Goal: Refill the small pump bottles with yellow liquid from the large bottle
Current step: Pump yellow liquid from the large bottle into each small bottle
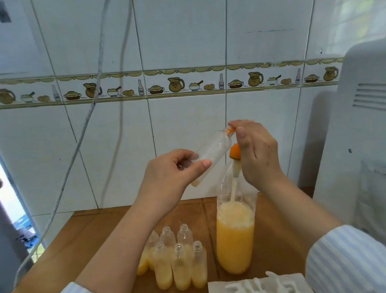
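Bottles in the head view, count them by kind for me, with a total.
Small bottles standing on the wooden counter: 7 (front row; behind).
Small bottle held in the left hand: 1.
Large bottle of yellow liquid: 1.
Total: 9 bottles.

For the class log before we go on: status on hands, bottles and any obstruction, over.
Left hand grips tilted small bottle. Right hand pinches its orange neck. Large bottle upright, yellow liquid inside. Nothing blocking.
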